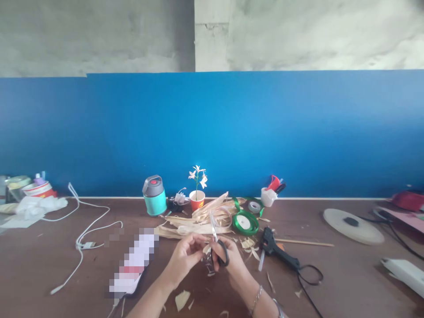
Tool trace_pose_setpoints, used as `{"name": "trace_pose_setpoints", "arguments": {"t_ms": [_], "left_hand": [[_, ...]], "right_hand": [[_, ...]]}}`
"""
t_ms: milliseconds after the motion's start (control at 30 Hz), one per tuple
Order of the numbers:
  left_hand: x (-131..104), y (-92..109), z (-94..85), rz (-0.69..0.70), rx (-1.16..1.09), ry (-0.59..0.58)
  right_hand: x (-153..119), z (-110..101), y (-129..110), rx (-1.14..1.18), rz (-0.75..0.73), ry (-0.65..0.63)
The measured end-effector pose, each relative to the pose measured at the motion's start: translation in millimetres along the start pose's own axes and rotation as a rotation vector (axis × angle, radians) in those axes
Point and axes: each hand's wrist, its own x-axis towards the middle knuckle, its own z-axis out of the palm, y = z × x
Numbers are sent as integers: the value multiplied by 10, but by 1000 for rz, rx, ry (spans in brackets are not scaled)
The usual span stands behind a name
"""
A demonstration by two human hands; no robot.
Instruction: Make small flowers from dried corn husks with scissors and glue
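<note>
My right hand (232, 260) is closed around the black handles of a pair of scissors (214, 232), whose blades point up and away from me. Beside it, my left hand (188, 257) is closed in a pinch at a small pale piece of husk (206, 249), partly hidden between the fingers. Dried husk strips (198, 223) lie in a heap just beyond both hands. Small cut scraps (182, 300) are scattered on the brown table (99, 276) around my wrists. Several petal-shaped pieces (252, 251) lie to the right of my right hand.
A black glue gun (281, 251) with its cord and a thin stick (308, 243) lie on the right. Green ribbon (253, 223), a red cup (198, 204) with white flowers (198, 174) and a turquoise flask (154, 201) stand behind. White cables (81, 240) trail on the left.
</note>
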Motion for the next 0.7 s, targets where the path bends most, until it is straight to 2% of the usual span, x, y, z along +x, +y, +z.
{"name": "trace_pose_setpoints", "arguments": {"t_ms": [167,333,533,700], "left_hand": [[5,-18,0,84,-1,-102],[14,-35,-44,82,77,57],[53,-66,-76,-68,-153,264],[60,-26,-79,-116,-341,252]], "right_hand": [[-77,46,-80,62,97,-85],[-78,31,-54,67,106,-159],[-27,65,44,-32,63,-179],[-32,96,89,-52,26,-224]]}}
